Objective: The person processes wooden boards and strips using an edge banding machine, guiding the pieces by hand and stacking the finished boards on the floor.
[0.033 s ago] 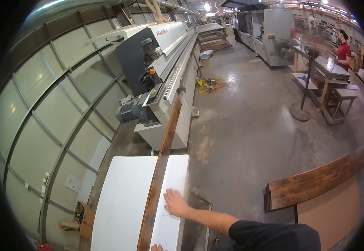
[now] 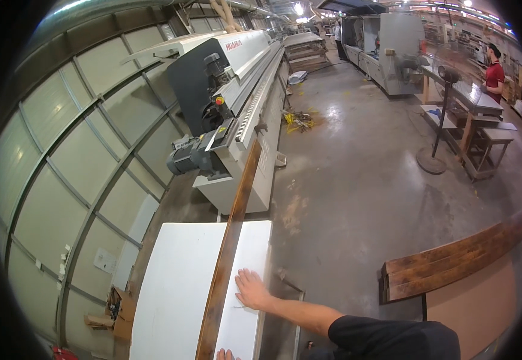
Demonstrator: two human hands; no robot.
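Feeding step, I'd judge: right hand (image 2: 252, 289) lies flat, fingers spread, on white table (image 2: 177, 282) beside long brown strip (image 2: 231, 240) running into machine (image 2: 237, 114); left hand (image 2: 225, 355) barely in view, grip can't tell; next needs steady straight push.

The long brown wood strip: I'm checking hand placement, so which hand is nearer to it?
Left. The left hand is beside the wood strip; the right hand lies slightly farther right.

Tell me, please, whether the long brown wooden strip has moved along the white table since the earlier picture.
No. The wooden strip lies across the white table at the same spot, its far end by the machine, with the right hand flat beside it.
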